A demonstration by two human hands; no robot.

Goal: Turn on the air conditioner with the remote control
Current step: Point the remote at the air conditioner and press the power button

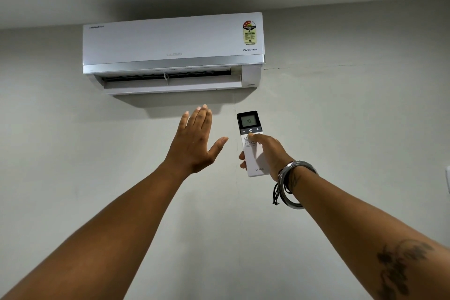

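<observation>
A: Two hands are reaching up toward the air conditioner (173, 52) mounted high on the wall, its flap hanging open.

B: The left hand (194, 142) is spreading wide, touching nothing.

A: The right hand (266, 153) is gripping the remote control (250, 139), thumb resting below the power button, fingers mostly hidden behind it.

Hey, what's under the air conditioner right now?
Below the air conditioner is bare wall, with the open left hand raised there. The right hand holds the remote, covering some buttons.
</observation>
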